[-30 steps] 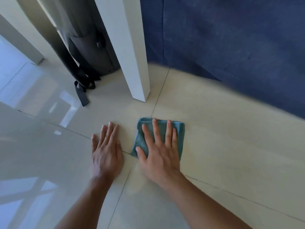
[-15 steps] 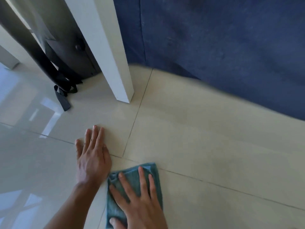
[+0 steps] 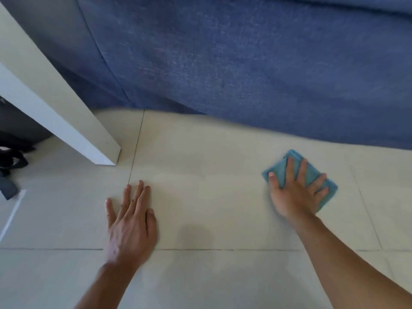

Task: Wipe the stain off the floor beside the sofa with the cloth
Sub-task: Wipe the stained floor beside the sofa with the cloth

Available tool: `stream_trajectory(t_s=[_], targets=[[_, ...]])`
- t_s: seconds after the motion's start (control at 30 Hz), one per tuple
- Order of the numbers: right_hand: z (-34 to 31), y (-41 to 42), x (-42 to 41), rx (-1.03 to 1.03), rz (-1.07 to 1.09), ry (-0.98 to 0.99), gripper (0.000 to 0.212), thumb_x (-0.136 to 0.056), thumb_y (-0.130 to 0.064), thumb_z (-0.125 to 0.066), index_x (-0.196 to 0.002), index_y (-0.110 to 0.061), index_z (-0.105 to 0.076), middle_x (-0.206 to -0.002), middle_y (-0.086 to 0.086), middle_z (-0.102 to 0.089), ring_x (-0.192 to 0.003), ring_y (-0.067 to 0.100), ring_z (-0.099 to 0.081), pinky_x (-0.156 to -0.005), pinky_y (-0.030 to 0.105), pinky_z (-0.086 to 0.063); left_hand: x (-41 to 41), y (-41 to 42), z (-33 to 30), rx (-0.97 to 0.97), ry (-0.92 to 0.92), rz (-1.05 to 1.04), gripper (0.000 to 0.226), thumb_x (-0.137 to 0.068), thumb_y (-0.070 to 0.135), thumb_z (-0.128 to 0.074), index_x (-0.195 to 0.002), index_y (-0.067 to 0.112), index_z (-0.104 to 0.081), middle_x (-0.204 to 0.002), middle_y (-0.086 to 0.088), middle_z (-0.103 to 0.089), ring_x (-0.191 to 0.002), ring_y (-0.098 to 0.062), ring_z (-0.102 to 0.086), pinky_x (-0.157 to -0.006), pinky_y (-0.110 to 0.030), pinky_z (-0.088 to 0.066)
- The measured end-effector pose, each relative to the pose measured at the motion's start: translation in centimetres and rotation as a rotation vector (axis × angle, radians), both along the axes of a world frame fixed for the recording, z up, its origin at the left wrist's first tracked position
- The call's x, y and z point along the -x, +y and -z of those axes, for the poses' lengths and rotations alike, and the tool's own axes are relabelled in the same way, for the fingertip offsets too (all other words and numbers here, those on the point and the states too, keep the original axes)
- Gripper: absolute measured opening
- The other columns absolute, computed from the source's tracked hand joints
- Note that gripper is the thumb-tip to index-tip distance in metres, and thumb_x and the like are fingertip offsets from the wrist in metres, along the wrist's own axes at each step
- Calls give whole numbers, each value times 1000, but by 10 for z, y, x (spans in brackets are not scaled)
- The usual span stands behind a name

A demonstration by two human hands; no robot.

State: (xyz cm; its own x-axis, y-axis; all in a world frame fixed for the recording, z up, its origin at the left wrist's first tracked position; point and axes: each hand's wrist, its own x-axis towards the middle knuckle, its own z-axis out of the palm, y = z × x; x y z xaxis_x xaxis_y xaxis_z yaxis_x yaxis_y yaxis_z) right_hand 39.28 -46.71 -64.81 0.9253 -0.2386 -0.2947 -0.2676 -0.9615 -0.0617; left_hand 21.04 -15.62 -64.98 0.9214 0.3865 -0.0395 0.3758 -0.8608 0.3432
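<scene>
The right hand [image 3: 297,192] presses flat on the cloth [image 3: 312,175] at 3 o'clock from the flat, empty left hand [image 3: 130,221], near the sofa [image 3: 245,63].

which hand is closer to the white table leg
Left. The left hand lies flat on the floor tile just below the white table leg; the right hand presses the teal cloth far off to its right.
</scene>
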Motion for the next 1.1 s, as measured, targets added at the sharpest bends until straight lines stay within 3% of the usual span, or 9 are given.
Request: stream_trajectory(t_s=[0.17,0.3,0.4,0.5,0.57,0.63,0.77,0.93,1.1], targets=[[0,123,44,-147,-519,-96,79,-90,-70,-31,-160,-38,-11,-171,-1,1,-150,51,15,-118,67,9,0,2,3,-5,2,16,61,-93,31,-26,-149,13,-42,-160,0,-31,-150,-23,-21,-120,-56,-6],[-16,113,138,-281,-836,-1,80,-90,-73,-35,-160,-41,-13,-170,-13,6,-152,35,25,-121,60,8,-2,1,0,-3,17,-5,63,-91,35,-24,-148,16,-43,-160,4,-31,-150,-19,-20,-121,-56,-9],[-20,88,125,-505,-769,62,65,-98,-60,-37,-158,-39,-25,-168,-21,2,-152,15,27,-123,42,17,-5,-3,-4,7,-14,-47,60,-93,42,-27,-144,19,-49,-156,1,-41,-149,-23,-26,-120,-56,-13],[-26,84,105,-656,-573,-112,39,-97,-33,-56,-135,-26,-61,-149,-14,-52,-148,7,-32,-121,27,-26,-18,-19,-20,32,-136,-20,54,-92,45,-35,-132,18,-60,-130,-4,-67,-131,-29,-54,-106,-51,-42],[-31,80,97,-605,-381,-282,23,-92,-31,-64,-113,-27,-70,-115,-16,-70,-113,7,-61,-92,25,-52,-28,-34,-33,55,-206,9,45,-90,43,-44,-124,20,-62,-107,5,-74,-98,-25,-72,-75,-37,-54],[-35,74,96,-522,-241,-315,19,-89,-39,-66,-104,-30,-67,-99,-16,-66,-97,10,-60,-77,27,-53,-38,-45,-42,77,-175,27,40,-90,44,-53,-123,23,-58,-97,12,-71,-80,-20,-71,-60,-28,-48],[-35,66,107,-462,-74,-115,36,-82,-55,-68,-107,-33,-56,-97,-15,-54,-96,12,-57,-73,31,-52,-47,-56,-48,135,58,-39,59,-84,55,-64,-133,25,-46,-112,5,-68,-104,-24,-62,-76,-37,-52],[-34,73,118,-563,-22,-91,22,-84,-32,-74,-99,-28,-59,-100,-13,-48,-91,11,-58,-73,23,-50,-41,-75,-53,230,163,-56,75,-83,40,-73,-140,23,-29,-117,1,-62,-106,-21,-60,-82,-33,-49],[-37,74,124,-642,-21,-175,15,-91,-20,-64,-88,-29,-52,-80,-11,-61,-74,15,-60,-56,27,-45,-37,-83,-55,309,173,-33,58,-87,17,-66,-133,23,-31,-91,4,-59,-84,-19,-57,-64,-26,-39]])
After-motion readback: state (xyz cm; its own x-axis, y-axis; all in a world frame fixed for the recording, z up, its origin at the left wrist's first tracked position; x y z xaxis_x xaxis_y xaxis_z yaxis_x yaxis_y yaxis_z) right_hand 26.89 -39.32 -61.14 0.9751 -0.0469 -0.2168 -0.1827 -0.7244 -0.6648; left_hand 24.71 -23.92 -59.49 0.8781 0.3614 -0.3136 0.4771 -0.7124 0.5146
